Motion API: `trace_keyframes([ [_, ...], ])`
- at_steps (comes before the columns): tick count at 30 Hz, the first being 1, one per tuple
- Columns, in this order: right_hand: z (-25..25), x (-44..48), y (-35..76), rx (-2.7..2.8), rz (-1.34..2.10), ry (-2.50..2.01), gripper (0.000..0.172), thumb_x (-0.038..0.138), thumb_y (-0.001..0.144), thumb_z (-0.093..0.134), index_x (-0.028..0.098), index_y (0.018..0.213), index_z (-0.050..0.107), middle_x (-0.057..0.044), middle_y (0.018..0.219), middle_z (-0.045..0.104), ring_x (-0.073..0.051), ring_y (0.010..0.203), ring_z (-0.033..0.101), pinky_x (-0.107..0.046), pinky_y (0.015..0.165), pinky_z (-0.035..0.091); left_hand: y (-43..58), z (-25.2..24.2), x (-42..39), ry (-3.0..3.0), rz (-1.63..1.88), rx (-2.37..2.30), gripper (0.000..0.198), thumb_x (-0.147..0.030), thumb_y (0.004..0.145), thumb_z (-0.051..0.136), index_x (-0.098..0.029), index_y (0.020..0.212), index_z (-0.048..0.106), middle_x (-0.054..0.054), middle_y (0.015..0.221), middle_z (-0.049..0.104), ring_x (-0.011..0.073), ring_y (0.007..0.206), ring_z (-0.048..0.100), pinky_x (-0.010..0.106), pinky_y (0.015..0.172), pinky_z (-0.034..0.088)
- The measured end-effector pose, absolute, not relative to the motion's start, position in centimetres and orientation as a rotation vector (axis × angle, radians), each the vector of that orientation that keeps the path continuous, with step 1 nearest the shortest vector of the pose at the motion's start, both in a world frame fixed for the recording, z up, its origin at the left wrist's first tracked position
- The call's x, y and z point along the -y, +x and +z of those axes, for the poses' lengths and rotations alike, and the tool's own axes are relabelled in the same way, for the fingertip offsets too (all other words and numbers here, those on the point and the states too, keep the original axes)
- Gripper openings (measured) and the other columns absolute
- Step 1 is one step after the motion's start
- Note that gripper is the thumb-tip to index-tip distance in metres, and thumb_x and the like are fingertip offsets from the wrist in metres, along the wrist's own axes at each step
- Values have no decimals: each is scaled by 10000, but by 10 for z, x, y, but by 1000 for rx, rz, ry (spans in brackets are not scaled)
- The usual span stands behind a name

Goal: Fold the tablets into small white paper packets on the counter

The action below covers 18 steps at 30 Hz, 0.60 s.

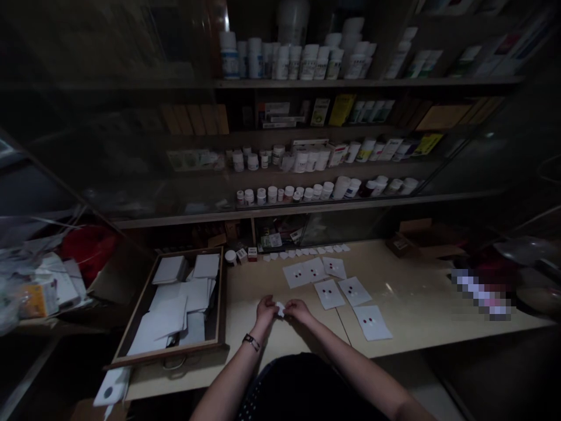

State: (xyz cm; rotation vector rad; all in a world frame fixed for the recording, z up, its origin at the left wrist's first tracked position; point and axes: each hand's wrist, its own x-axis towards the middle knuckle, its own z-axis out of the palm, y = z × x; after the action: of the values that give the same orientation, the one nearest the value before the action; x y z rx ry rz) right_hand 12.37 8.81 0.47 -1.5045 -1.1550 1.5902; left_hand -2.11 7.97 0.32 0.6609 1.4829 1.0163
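Observation:
Both my hands meet at the near middle of the wooden counter (416, 298). My left hand (266, 308), with a watch on its wrist, and my right hand (298, 310) pinch a small white folded paper (279, 309) between their fingertips. Just beyond them lie several white paper squares (329, 293), each with small red and dark pills on it. Farther back, a row of small folded white packets (307, 252) runs along the counter.
An open wooden drawer (131, 318) holding stacked white paper sheets sits at left. Small bottles and boxes (241, 255) stand behind it. Glass-fronted shelves of white medicine bottles (302, 58) rise at the back. A cardboard box (414, 234) sits right; clutter and bags at far left.

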Motion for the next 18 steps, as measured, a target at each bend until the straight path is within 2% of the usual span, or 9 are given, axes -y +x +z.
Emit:
trace_keyframes([
  [3, 1, -73, 121, 913, 1665, -1519, 149, 249, 558, 688, 203, 572, 547, 0, 457, 537, -137, 424, 483, -251, 415, 343, -18, -5, -73, 740, 1011, -1588, 452, -9, 530, 687, -127, 962, 621, 19, 759, 627, 141, 683, 619, 208, 623, 468],
  [6, -2, -63, 116, 773, 1693, -1451, 157, 261, 563, 677, 188, 610, 546, 14, 484, 550, -111, 434, 489, -221, 427, 337, -13, -13, -70, 740, 989, -1620, 370, -2, 549, 670, -144, 887, 623, 13, 732, 628, 140, 699, 621, 205, 633, 467],
  [10, -3, -65, 111, 793, 1711, -1484, 201, 286, 548, 680, 195, 587, 505, 40, 441, 512, -103, 398, 463, -220, 427, 334, -12, -15, -70, 706, 985, -1605, 342, 6, 563, 641, -157, 862, 611, -8, 692, 613, 116, 616, 596, 188, 560, 443],
  [14, 1, -71, 114, 1123, 1469, -1595, 190, 265, 554, 668, 205, 586, 491, 29, 475, 541, -135, 461, 518, -233, 468, 370, -15, -8, -74, 687, 969, -1569, 347, -5, 573, 612, -156, 885, 613, -29, 660, 601, 82, 481, 521, 176, 463, 384],
  [18, 9, -72, 119, 1375, 1190, -1509, 183, 204, 600, 620, 205, 762, 535, 31, 606, 584, -143, 572, 549, -232, 552, 404, -17, -1, -76, 664, 955, -1548, 366, -30, 583, 598, -146, 929, 618, -33, 658, 607, 63, 416, 467, 177, 418, 342],
])
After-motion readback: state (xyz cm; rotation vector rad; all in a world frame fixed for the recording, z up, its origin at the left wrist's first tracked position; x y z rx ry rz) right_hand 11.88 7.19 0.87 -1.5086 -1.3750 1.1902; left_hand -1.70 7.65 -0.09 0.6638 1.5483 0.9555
